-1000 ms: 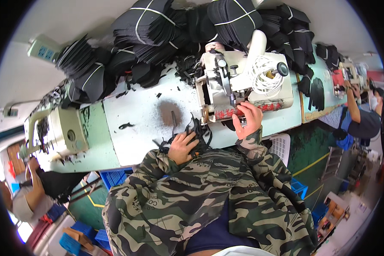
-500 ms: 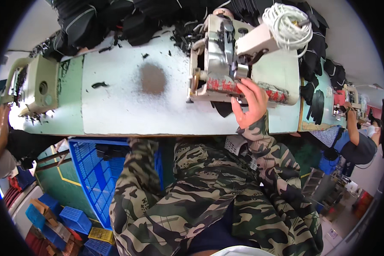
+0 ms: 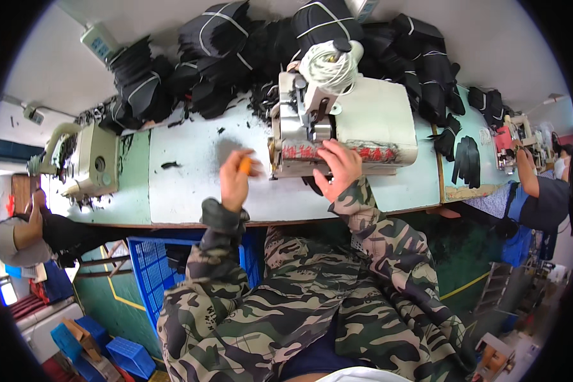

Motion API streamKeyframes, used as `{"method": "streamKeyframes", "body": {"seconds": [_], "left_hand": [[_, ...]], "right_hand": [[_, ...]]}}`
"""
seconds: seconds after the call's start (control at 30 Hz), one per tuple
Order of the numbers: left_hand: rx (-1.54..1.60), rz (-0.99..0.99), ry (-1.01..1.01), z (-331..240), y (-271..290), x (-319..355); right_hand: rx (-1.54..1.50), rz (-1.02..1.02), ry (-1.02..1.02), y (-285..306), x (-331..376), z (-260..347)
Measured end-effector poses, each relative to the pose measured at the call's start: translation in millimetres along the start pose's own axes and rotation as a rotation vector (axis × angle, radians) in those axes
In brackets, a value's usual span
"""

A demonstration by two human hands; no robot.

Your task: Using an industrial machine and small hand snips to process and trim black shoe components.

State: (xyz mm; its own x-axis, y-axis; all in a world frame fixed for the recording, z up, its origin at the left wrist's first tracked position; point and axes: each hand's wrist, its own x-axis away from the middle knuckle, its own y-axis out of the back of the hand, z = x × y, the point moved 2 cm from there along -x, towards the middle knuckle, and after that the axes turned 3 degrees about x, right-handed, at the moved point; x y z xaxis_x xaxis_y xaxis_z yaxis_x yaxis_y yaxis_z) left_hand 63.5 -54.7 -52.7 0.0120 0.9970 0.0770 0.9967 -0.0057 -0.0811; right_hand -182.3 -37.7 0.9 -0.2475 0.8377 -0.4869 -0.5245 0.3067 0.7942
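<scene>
My right hand (image 3: 340, 167) rests at the front edge of a cream bench machine (image 3: 379, 118), thumb and fingers apart. Its fingertips touch the front strip with red markings, just below a shiny metal roller (image 3: 323, 132). Left of the machine, my left hand (image 3: 237, 179) is raised over the table with curled fingers, their tips smeared by motion. Among those fingers shows a small orange piece (image 3: 245, 165); whether it is held or worn is unclear. A coil of white cord (image 3: 328, 66) sits on top of the machine.
Tied stacks of black pieces (image 3: 221, 28) line the table's back, with black scraps (image 3: 170, 165) lying about. A second cream machine (image 3: 94, 162) stands left. A blue crate (image 3: 151, 270) is below the table edge. Co-workers sit at both sides, one's arm (image 3: 527, 172) at a machine.
My left hand has come up from below the table edge to beside the machine, with the orange piece showing. My right hand stays at the machine's front. The view has shifted.
</scene>
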Motion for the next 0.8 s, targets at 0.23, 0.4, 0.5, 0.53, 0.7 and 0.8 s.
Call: {"method": "streamKeyframes", "body": {"seconds": [0.23, 0.4, 0.5, 0.53, 0.7, 0.8], "left_hand": [[0.145, 0.654, 0.397, 40, -20, -111], [0.582, 0.831, 0.727, 89, -66, -137], [0.388, 0.942, 0.375, 99, -87, -138], [0.4, 0.96, 0.426, 99, -92, -136], [0.353, 0.994, 0.561, 85, -102, -133], [0.255, 0.934, 0.623, 60, -84, -137]], "right_hand": [[-0.017, 0.009, -0.058, 1, -2, 7], [-0.001, 0.03, -0.148, 14, -10, 15], [0.002, 0.053, -0.21, 14, -10, 13], [0.007, 0.054, -0.229, 14, -11, 13], [-0.011, 0.025, -0.309, 21, -14, 14], [-0.21, -0.038, -0.52, 40, 2, 26]]}}
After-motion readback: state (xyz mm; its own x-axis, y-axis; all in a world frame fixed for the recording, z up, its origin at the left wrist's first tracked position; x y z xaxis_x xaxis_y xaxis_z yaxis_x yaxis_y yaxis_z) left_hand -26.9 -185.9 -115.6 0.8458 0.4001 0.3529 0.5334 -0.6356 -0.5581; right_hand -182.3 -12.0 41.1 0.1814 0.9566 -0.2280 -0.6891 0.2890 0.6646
